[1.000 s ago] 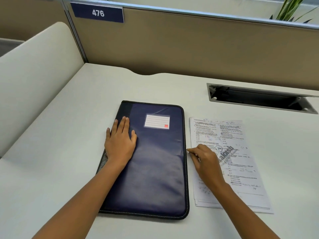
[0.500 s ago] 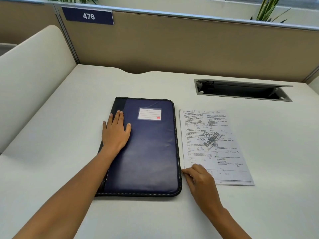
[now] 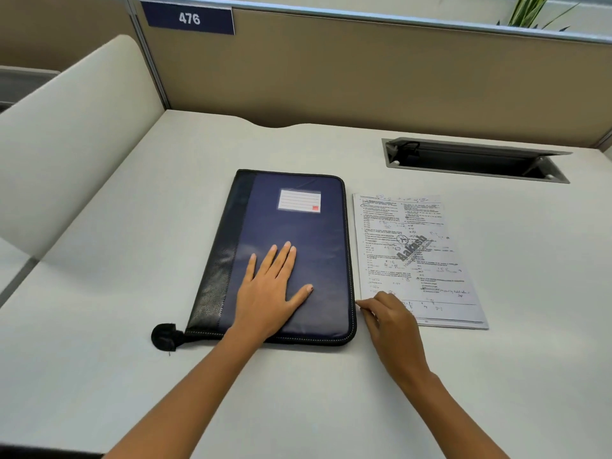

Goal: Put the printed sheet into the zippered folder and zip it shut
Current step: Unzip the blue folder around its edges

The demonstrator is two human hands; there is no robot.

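A dark blue zippered folder with a black spine strip and a white label lies closed on the desk. My left hand rests flat on its lower cover, fingers spread. The printed sheet, covered in text, lies just right of the folder. My right hand is curled at the folder's lower right edge, fingertips at the zipper line and on the sheet's near left corner; whether it pinches anything is hidden. A black zipper tail sticks out at the folder's near left corner.
An open cable tray slot is set into the desk behind the sheet. Beige partition walls close the back and left; a sign reads 476. A plant shows beyond the partition.
My left hand has slid from the folder's upper left down to its lower middle. My right hand moved from mid sheet down to the folder's lower right edge. The zipper tail now shows.
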